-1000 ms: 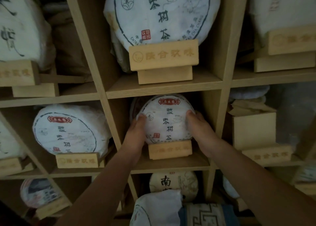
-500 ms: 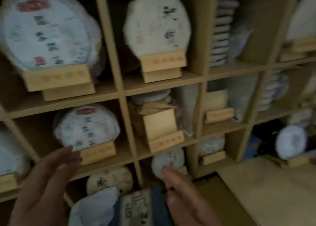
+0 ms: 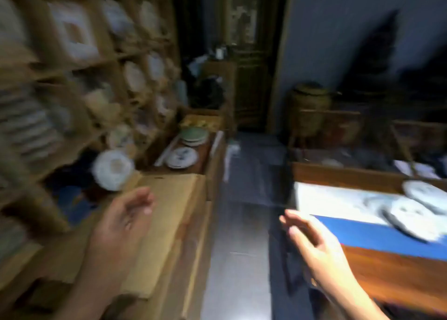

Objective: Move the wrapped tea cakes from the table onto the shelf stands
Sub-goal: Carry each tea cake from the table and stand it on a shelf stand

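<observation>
The view is blurred by motion. White wrapped tea cakes (image 3: 411,214) lie on the wooden table (image 3: 387,271) at the right, on a white and blue cloth. The wooden shelf (image 3: 72,77) with its cubbies fills the left side, and a round white tea cake (image 3: 112,169) stands in a low cubby. My left hand (image 3: 123,220) hovers over a low wooden counter, fingers loosely curled and holding nothing. My right hand (image 3: 316,244) is at the table's near left corner, fingers apart and empty, short of the tea cakes.
A low wooden counter (image 3: 169,223) runs along the shelf's foot, with plates (image 3: 182,157) on a darker ledge behind it. A grey tiled aisle (image 3: 242,223) separates counter and table. A large jar (image 3: 309,106) and dark cabinets stand at the back.
Both hands let go of the tea cake set on its shelf stand and drew back empty. My view swung right from the shelf toward the table.
</observation>
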A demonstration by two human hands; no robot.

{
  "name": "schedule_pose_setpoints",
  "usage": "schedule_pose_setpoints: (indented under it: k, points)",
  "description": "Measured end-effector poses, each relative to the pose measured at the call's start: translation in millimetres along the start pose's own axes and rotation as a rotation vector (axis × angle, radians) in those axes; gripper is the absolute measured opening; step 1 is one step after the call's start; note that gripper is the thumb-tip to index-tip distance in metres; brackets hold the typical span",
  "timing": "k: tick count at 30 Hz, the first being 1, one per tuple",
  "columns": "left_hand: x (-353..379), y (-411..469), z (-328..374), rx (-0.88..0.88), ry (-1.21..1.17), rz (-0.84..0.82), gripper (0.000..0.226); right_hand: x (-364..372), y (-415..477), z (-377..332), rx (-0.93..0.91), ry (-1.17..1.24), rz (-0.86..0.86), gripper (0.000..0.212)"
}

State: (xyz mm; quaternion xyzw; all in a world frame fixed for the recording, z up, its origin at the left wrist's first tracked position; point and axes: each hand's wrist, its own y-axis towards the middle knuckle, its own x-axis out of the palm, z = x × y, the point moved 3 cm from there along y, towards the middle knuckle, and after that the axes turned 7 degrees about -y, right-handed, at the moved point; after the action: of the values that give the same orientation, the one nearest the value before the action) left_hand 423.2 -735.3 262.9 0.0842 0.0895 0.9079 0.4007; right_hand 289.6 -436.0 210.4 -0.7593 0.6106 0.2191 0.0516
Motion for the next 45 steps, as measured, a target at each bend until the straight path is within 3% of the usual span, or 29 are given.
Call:
schedule_pose_setpoints:
  k: [4, 10, 16, 27, 32, 35, 37, 40, 43, 45]
  points:
    - [166, -5, -33, 0.012, -0.027, -0.258, 0.037, -129, -8, 86, 0.144, 0.09, 0.316, 0.033]
    - [380, -67, -104, -0.147, -0.014, -0.527, 0.028, -258, -30, 170, 0.327, 0.178, 0.466, 0.029]
    - [534, -120, -149, -0.253, 0.031, -0.73, 0.015, -359, -36, 239, 0.48, 0.19, 0.634, 0.026]
    - [753, -103, -302, -0.546, 0.159, -0.717, 0.016, -465, 39, 419, 0.771, 0.166, 0.682, 0.019]
    - [814, -84, -359, -0.72, 0.291, -0.683, 0.004, -494, 110, 471, 0.823, 0.108, 0.562, 0.016]
    - [831, -85, -380, -0.858, 0.314, -0.605, 0.008, -504, 159, 503, 0.829, 0.013, 0.442, 0.013]
    - [838, -88, -394, -0.889, 0.335, -0.584, 0.025, -507, 193, 528, 0.831, -0.05, 0.316, 0.011]
    - [843, -94, -413, -0.963, 0.35, -0.519, 0.046, -501, 241, 563, 0.814, -0.071, 0.145, 0.019]
    - [847, -105, -422, -1.043, 0.318, -0.423, 0.046, -487, 279, 587, 0.783, -0.106, -0.053, 0.041]
    - [851, -107, -424, -1.055, 0.31, -0.35, 0.041, -479, 297, 598, 0.741, -0.182, -0.173, 0.044]
